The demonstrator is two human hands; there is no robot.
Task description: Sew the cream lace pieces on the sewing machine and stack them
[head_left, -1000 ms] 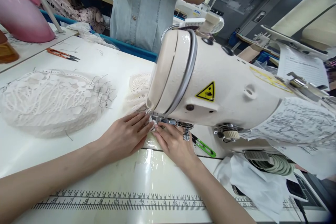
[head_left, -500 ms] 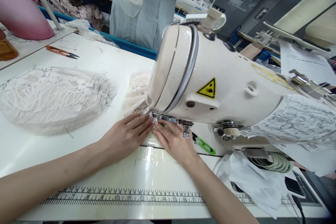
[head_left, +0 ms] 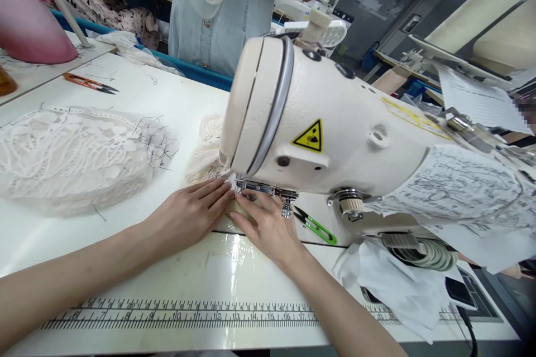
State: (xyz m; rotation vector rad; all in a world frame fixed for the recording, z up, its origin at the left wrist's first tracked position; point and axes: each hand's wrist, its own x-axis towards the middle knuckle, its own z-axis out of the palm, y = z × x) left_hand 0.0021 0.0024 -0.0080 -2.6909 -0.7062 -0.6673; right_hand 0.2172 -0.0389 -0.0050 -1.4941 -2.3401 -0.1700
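Observation:
A white sewing machine (head_left: 352, 117) leans across the middle of the view, its head above a piece of pale lace fabric (head_left: 204, 159). My left hand (head_left: 186, 209) lies flat on this lace left of the needle area, fingers stretched out side by side. Just right of it, my right hand (head_left: 272, 228) rests on the machine bed with fingers extended and the thumb apart. Its fingertips touch the near edge of the lace, and the metal presser parts (head_left: 262, 187) partly cover its fingers. The needle tip is hidden.
Green thread snips (head_left: 316, 226) lie right of my right hand. A lace piece with dark loose threads (head_left: 84, 156) and orange snips (head_left: 86, 82) are at left. White cloth (head_left: 389, 279) sits at right, a printed ruler (head_left: 184, 315) in front. A person (head_left: 218, 17) stands behind the machine.
The whole view has shifted slightly, so the machine appears farther left. My right thumb has spread away from its forefinger. Both hands stay by the needle area.

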